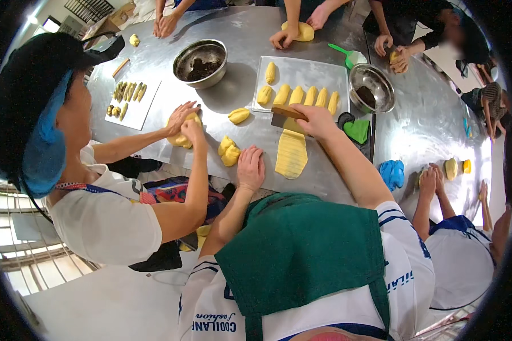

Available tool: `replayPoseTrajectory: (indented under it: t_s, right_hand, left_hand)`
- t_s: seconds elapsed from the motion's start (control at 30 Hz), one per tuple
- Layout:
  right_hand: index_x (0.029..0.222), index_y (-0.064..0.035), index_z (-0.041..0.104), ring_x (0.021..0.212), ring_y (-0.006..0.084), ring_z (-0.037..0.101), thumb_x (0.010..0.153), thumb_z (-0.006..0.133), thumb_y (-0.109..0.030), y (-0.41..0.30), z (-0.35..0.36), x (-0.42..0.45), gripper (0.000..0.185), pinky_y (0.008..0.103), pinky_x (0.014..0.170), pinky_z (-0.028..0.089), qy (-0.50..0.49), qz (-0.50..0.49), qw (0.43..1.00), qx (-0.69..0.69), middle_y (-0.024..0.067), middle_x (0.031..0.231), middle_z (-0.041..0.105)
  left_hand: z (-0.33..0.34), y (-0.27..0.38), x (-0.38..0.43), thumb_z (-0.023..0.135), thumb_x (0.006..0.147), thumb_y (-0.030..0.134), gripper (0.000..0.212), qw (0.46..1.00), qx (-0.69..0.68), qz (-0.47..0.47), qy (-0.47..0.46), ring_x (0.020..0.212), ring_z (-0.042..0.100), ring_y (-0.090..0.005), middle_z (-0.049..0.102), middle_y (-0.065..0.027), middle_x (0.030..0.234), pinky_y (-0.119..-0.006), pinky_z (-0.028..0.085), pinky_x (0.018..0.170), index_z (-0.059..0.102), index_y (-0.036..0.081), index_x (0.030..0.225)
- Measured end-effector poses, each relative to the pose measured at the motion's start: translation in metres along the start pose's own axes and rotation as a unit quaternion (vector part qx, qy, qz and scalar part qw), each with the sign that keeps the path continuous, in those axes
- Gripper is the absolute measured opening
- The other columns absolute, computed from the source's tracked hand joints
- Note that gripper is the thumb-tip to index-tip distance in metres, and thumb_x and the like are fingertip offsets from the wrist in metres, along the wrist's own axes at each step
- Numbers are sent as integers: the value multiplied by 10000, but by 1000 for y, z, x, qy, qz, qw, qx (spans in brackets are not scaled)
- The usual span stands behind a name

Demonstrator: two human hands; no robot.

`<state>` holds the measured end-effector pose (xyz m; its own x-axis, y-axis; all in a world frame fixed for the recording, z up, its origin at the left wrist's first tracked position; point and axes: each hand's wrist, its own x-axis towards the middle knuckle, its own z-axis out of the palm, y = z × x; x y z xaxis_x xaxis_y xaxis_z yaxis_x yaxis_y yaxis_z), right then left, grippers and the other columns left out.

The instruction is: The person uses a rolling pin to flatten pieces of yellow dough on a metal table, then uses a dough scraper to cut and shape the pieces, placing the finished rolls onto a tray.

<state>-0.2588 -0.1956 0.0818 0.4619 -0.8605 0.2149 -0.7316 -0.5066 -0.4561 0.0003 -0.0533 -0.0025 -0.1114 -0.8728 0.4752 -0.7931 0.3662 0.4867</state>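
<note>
My right hand (315,121) grips the wooden handle of a metal dough scraper (283,120). Its blade lies across the upper end of a flattened yellow dough sheet (291,157), which shows many parallel cross lines. Flat on the steel table near its front edge, my left hand (251,168) holds nothing. Just left of its fingers sits a folded yellow dough lump (229,152); whether they touch I cannot tell. A smaller dough piece (239,115) lies farther back. Beyond the scraper, a pale tray (307,68) bears several ridged dough rolls (297,94).
At my left a co-worker's hands (183,121) press dough beside a white board (144,114) with small rolls. Metal bowls (200,81) (382,100) hold dark filling. A green scoop (345,53) and green cloth (357,131) lie right. Other people's hands (286,38) work across the table.
</note>
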Motion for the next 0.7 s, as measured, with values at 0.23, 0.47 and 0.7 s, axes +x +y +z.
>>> replayPoseTrajectory:
  t_s: [0.23,0.47,0.7]
  right_hand:
    - [1320,-233,645,895,333,720,856,648,-274,4,5,-1,466,479,751,574,-3,-18,1000,-14,104,1021,750]
    - [1346,-242,628,908,324,722,863,654,-271,9,12,-7,485,478,754,574,-11,-12,1000,-24,96,1041,751]
    - [1344,-249,635,945,321,718,858,675,-254,7,13,-7,488,467,787,572,-2,-2,1000,-18,91,1071,750]
  left_hand:
    - [-1,2,-1,598,942,91,259,1000,-12,-15,-14,1273,564,-342,640,-148,1237,-500,392,1132,623,40,1194]
    - [-1,4,-1,601,951,99,260,1000,6,-11,-20,1278,564,-332,638,-148,1248,-491,393,1139,620,40,1204]
    - [-1,1,-1,601,953,92,256,999,6,-14,-33,1275,566,-334,632,-155,1247,-498,392,1143,615,38,1202]
